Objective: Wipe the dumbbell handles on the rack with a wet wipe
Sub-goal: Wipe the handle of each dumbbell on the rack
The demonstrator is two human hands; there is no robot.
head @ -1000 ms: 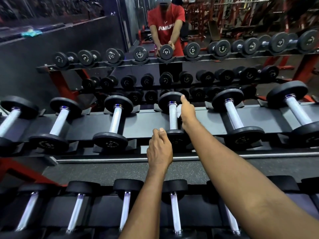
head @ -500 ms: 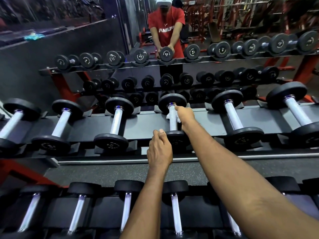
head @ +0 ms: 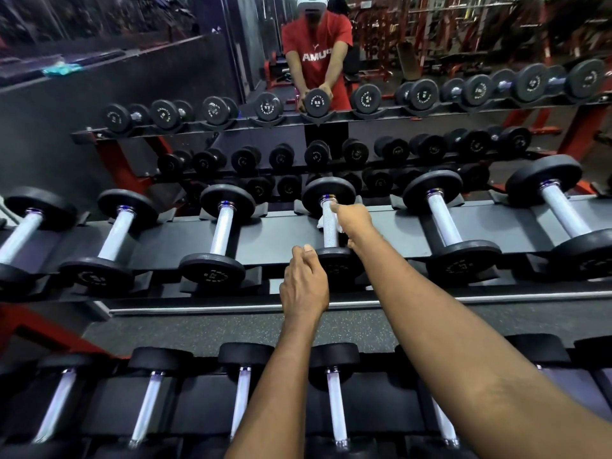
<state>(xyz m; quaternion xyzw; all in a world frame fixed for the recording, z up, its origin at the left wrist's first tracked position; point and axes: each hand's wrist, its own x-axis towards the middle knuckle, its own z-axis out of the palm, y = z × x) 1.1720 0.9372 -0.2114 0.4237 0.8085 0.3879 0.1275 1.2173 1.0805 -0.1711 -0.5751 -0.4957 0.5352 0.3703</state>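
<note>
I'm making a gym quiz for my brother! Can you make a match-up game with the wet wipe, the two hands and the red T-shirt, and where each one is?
Things
1. crumpled white wet wipe
2. left hand
3. right hand
4. red short-sleeved T-shirt

Places
A. seen in the wall mirror
B. curled round the silver knurled dumbbell handle
C. on the near black round weight plate
D. tucked between a hand and the handle, poking out on the left

Pairs: 1-D, 2-C, 3-B, 4-A

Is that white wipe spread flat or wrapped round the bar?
Wrapped: the right hand grips the wet wipe round the dumbbell handle; white edges show on both sides.
</note>
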